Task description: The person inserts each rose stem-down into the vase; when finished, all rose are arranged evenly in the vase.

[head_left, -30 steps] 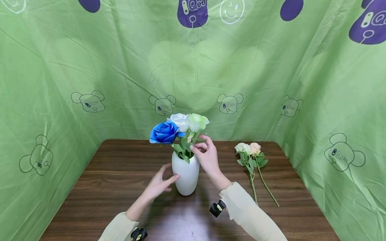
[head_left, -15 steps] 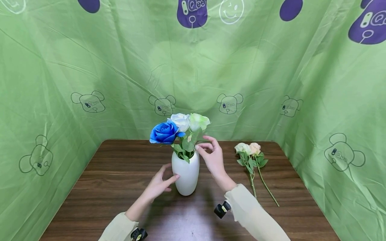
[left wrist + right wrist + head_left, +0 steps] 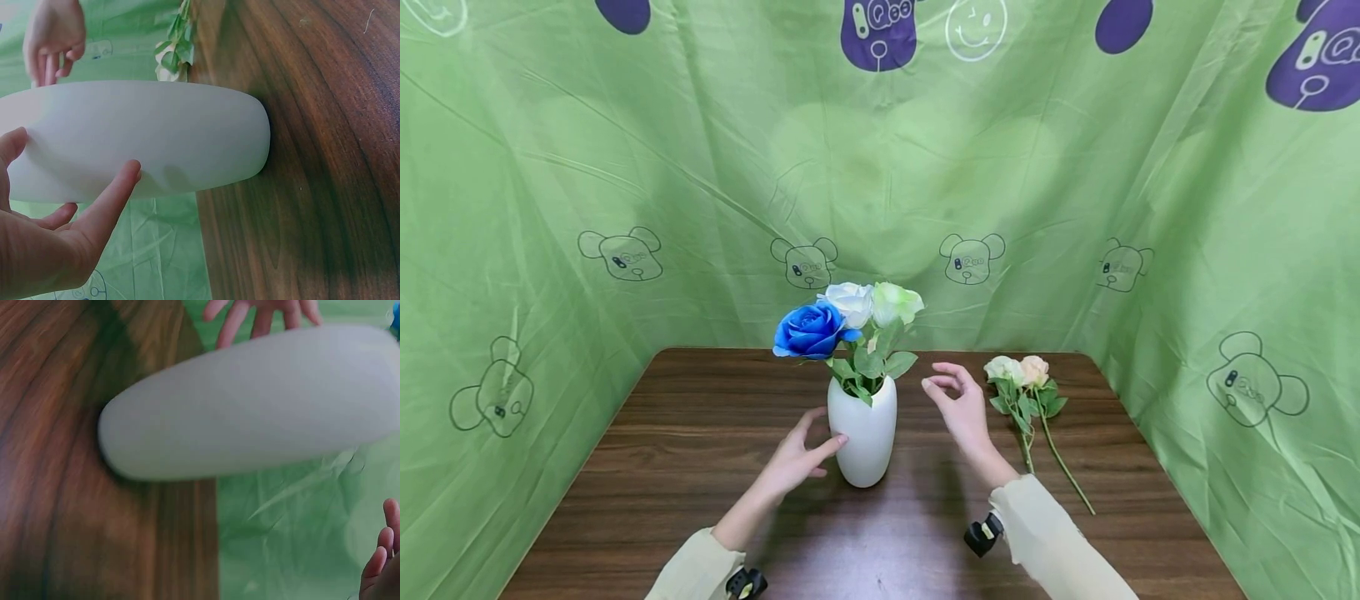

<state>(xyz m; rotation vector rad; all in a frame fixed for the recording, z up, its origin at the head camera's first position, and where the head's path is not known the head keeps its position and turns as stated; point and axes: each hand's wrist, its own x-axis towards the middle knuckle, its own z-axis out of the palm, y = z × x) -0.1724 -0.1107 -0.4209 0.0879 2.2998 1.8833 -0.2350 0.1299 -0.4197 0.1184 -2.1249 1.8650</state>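
Note:
A white vase (image 3: 862, 437) stands upright on the table, holding a blue rose (image 3: 811, 330), a white rose (image 3: 851, 302) and a pale green rose (image 3: 896, 303). My left hand (image 3: 793, 454) rests on the vase's left side, its fingers spread and its thumb laid against the front. In the left wrist view, the thumb tip (image 3: 132, 167) touches the smooth white wall. To the right of the vase, my right hand (image 3: 964, 410) is in the air with loosely bent fingers and holds nothing. Stem ends inside the vase are hidden.
On the right of the brown wooden table (image 3: 700, 433) lie two more stems, a white flower (image 3: 1003, 369) and a peach flower (image 3: 1034, 370), with green leaves. Green fabric (image 3: 880, 183) with printed bear heads hangs behind and on both sides.
My right hand has let go of the greenery by the vase's mouth and moved right, leaving a leaf spread out there. The left hand and vase have stayed in place.

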